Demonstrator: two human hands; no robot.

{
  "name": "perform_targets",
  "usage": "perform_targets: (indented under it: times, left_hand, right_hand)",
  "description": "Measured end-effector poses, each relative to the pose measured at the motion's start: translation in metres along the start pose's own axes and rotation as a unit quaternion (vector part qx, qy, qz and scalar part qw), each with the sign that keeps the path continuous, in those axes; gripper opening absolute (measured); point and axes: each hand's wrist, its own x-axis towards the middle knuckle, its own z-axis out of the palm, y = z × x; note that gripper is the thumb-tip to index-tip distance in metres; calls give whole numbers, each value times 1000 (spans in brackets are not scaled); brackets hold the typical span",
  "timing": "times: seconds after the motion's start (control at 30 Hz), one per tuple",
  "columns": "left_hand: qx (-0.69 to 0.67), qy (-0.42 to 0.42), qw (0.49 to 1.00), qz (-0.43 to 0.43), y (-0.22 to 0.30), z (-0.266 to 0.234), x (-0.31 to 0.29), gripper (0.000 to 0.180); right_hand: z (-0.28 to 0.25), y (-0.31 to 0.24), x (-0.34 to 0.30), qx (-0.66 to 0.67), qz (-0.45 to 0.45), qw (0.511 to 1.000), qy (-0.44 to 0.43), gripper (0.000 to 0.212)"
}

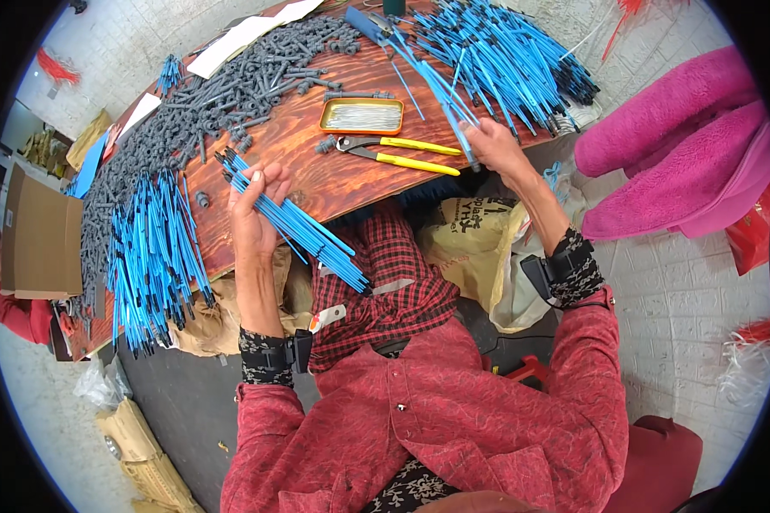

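At the worker's 11 o'clock I see the left hand [259, 198] closed round a blue rod bundle [315, 242]; at 1, right hand [498, 147] is gripping some long blurry blue thing [444, 91], yellow-handled pliers [416, 164] just beside.

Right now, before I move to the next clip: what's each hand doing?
Left hand: closed, holding a bundle of thin blue rods.
Right hand: closed, holding something long and blue, details blurred.
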Motion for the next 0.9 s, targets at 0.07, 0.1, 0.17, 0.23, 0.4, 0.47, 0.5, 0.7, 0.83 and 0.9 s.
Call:
perform_targets:
  times: [0.07,0.1,0.17,0.23,0.4,0.47,0.5,0.7,0.83,0.9]
  left_hand:
    - [-6,-8,1000,1,0,0,1,22]
    - [-5,-7,1000,1,-1,0,0,22]
    - [-5,0,1000,6,0,-1,-1,21]
    - [4,5,1000,3,0,1,0,21]
    - [6,2,1000,-10,1,10,2,22]
    - [-2,0,1000,-8,2,10,4,23]
    - [0,1,1000,-10,2,10,3,24]
    - [-5,-5,1000,-10,1,13,4,28]
    - [-14,-25,999,-18,3,18,5,27]
    - [-34,-52,998,-10,2,22,0,24]
  right_hand:
    - [7,-4,-2,-87,-26,996,9,40]
    - [8,6,7,-82,-70,994,30,38]
    - [14,8,5,-75,-107,990,45,38]
    - [26,-2,-4,-54,-162,983,69,32]
    - [48,-10,-15,-43,-189,980,40,27]
    - [52,-16,-8,-52,-178,982,39,27]
    - [54,-18,-6,-74,-184,979,42,27]
    - [81,-41,-31,103,-107,979,-141,30]
    - [115,-39,-38,201,25,941,-273,38]
    - [129,-33,-38,156,56,929,-331,38]
